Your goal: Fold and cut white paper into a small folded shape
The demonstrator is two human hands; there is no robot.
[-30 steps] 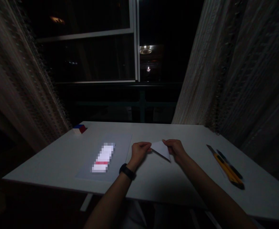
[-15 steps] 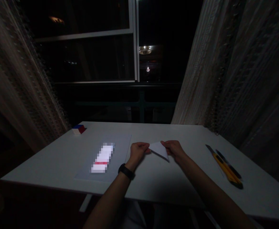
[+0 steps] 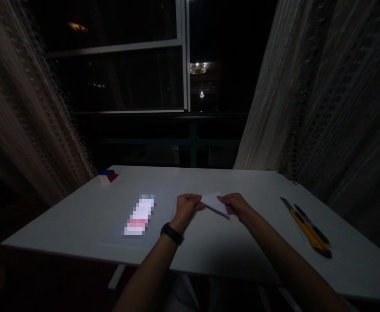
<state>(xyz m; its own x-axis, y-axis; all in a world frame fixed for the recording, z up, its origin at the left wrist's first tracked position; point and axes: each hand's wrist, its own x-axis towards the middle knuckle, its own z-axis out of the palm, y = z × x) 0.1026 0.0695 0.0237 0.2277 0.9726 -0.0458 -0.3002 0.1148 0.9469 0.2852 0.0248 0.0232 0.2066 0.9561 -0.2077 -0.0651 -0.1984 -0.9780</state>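
Observation:
A small white sheet of paper [image 3: 214, 203], folded to a roughly triangular shape, is held just above the table between my two hands. My left hand [image 3: 187, 205], with a dark band on its wrist, pinches the paper's left corner. On the other side my right hand [image 3: 236, 205] grips the right edge, thumb on top and fingers underneath. The fold's lower edge slopes down to the right and shows layers slightly apart. Fingers hide both ends of the paper.
Left of my hands, a lit phone [image 3: 140, 215] with a blurred screen lies on a paper sheet [image 3: 167, 203]. A coloured cube [image 3: 107, 175] sits at the far left of the white table [image 3: 222, 177]. To the right lie a yellow box cutter [image 3: 308, 229] and a dark pen-like object [image 3: 311, 223].
My right hand has shifted its hold slightly down along the paper's right edge. The paper has tilted a little, and its lower tip has moved slightly left and up.

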